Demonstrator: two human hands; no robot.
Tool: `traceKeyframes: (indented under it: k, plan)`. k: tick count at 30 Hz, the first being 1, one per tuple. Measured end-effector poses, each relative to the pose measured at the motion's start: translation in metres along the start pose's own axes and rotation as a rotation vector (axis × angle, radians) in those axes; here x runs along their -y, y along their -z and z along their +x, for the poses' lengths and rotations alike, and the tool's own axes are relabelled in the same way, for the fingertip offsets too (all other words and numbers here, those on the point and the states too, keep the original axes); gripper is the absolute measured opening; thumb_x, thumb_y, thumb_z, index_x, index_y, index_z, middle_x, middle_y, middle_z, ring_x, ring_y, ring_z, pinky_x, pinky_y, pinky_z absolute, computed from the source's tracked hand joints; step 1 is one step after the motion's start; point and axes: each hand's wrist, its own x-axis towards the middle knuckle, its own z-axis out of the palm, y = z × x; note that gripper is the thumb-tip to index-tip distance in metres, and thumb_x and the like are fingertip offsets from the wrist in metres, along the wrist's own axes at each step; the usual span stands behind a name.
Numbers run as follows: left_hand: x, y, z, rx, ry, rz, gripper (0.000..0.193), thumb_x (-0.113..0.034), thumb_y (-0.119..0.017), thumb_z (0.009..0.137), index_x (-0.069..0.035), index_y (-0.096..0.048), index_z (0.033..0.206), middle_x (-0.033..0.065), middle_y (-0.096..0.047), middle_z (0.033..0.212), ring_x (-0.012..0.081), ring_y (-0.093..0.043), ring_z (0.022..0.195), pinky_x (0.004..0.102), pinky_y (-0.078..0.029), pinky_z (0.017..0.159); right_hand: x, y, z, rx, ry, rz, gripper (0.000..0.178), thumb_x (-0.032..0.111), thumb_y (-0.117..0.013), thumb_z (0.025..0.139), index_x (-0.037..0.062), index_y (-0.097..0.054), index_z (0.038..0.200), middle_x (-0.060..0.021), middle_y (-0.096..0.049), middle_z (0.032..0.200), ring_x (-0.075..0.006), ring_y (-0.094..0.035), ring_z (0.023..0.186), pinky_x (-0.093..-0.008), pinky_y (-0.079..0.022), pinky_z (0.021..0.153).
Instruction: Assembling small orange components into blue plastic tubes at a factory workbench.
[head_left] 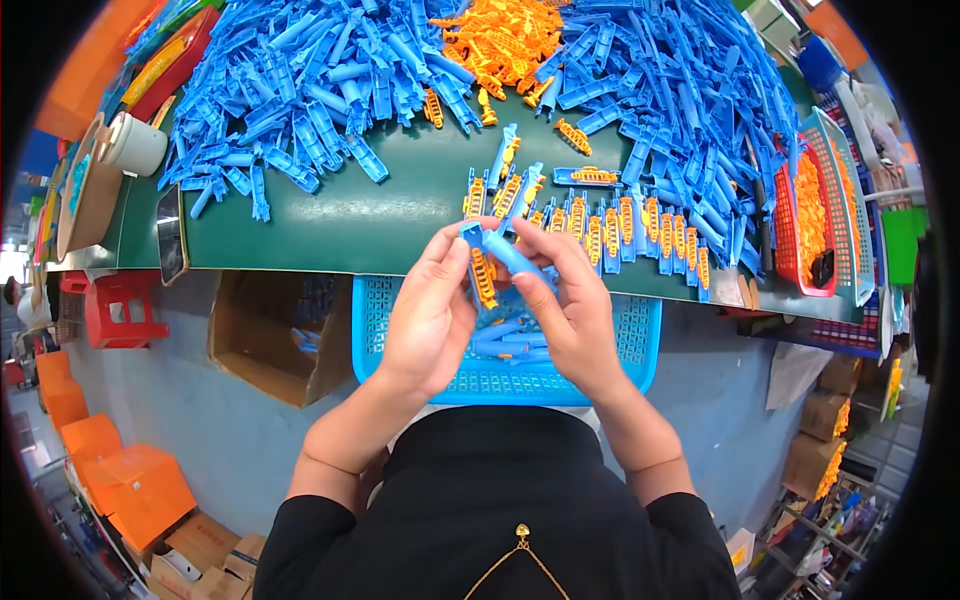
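Over the table's front edge, my left hand (432, 320) grips a blue plastic half-shell (471, 235) with an orange ribbed insert (484, 280) lying in it. My right hand (572, 318) pinches another blue half-shell (512, 253), its rounded outer side showing. The two pieces are close together at their upper ends; whether they touch I cannot tell. Just beyond my fingers stands a row of blue half-shells with orange inserts (611, 238), running right along the edge. A blue basket (460, 387) below my hands contains several blue pieces.
Heaps of blue half-shells (300, 90) and orange inserts (505, 45) cover the back of the green table (310, 225). A phone (172, 235) lies at the left edge, near a white cup (136, 145). Red basket (800, 240) at right; cardboard box (265, 365) and red stool (122, 310) lower left.
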Motion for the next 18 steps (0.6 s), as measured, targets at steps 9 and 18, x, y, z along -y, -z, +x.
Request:
traceKeyframes:
  k: [9,18]
  plan:
    - [0.018,0.013,0.001,0.042,-0.171,0.144,0.035,-0.015,-0.053,0.093,0.0,-0.048,0.123,0.0114,-0.057,0.117,0.0185,-0.059,0.103,0.0345,-0.048,0.09,-0.006,-0.004,-0.008,-0.15,0.069,0.108,0.031,0.001,-0.062,0.084,-0.0041,-0.058,0.115,-0.0092,-0.055,0.102,-0.015,-0.055,0.097,-0.026,-0.044,0.086]
    - [0.014,0.012,0.005,0.057,-0.158,0.215,0.036,-0.013,-0.057,0.09,0.0,-0.049,0.123,0.0159,-0.057,0.118,0.0215,-0.06,0.102,0.0343,-0.053,0.084,-0.012,-0.002,-0.01,-0.131,0.081,0.084,0.029,-0.003,-0.063,0.081,-0.0027,-0.062,0.11,-0.0096,-0.056,0.099,-0.0156,-0.056,0.095,-0.0262,-0.045,0.083]
